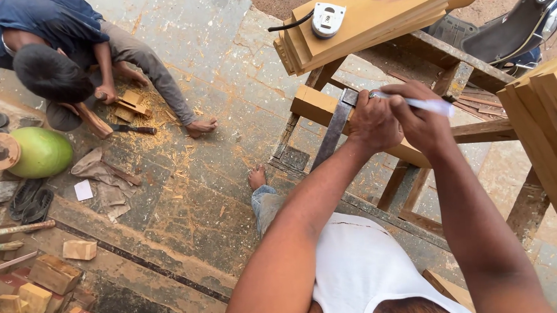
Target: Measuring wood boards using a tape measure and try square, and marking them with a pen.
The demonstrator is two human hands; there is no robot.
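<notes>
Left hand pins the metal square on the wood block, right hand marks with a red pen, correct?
Not quite: the head view shows the pen is white. Left hand pins the metal square on the wood block; right hand marks.

small white paper square [83, 189] lying on the stone floor, no packages, signs or screens visible

cracked stone floor [210, 58] strewn with sawdust [164, 150] in flat daylight. wood offcuts [38, 302] heaped at one corner, sandals [30, 201] and a green ball [43, 151] beside. a scooter [525, 23] stands behind stacked planks [379, 11].
</notes>
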